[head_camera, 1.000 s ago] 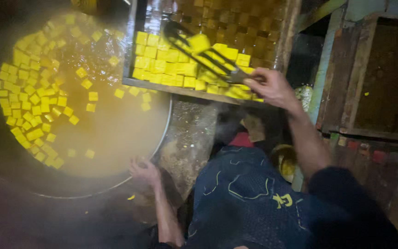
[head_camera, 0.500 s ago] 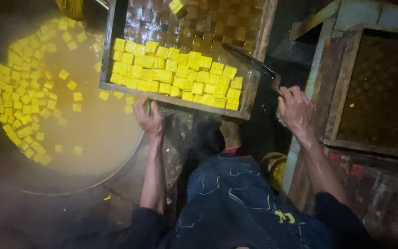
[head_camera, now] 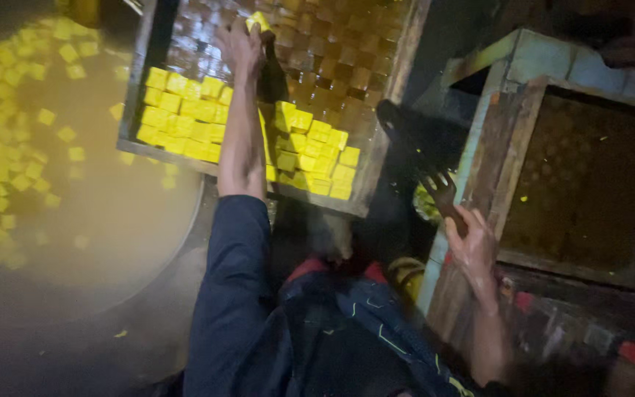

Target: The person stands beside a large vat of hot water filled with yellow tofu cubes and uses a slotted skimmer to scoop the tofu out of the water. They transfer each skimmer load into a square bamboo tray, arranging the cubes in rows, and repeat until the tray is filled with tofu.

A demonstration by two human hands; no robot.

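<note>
My left hand (head_camera: 240, 44) reaches far into a wooden tray (head_camera: 387, 132) and grips one yellow cube (head_camera: 259, 20) near the tray's far side. Several more yellow cubes (head_camera: 185, 117) lie packed along the tray's near edge; the rest of its gridded bottom is bare and wet. My right hand (head_camera: 472, 246) is drawn back to the right of the tray and holds a dark spatula (head_camera: 417, 151) by its handle, blade pointing up and left, above nothing in particular.
A big round pan (head_camera: 170, 242) of cloudy yellow liquid with several floating cubes (head_camera: 9, 147) fills the left. A second wooden tray (head_camera: 589, 184), dark and bare, stands at the right in a painted frame. My dark trousers (head_camera: 347, 331) fill the lower middle.
My left hand left the tray's near edge and reached across to the far side, taking a cube. My right hand pulled the spatula off the tray, down and to the right.
</note>
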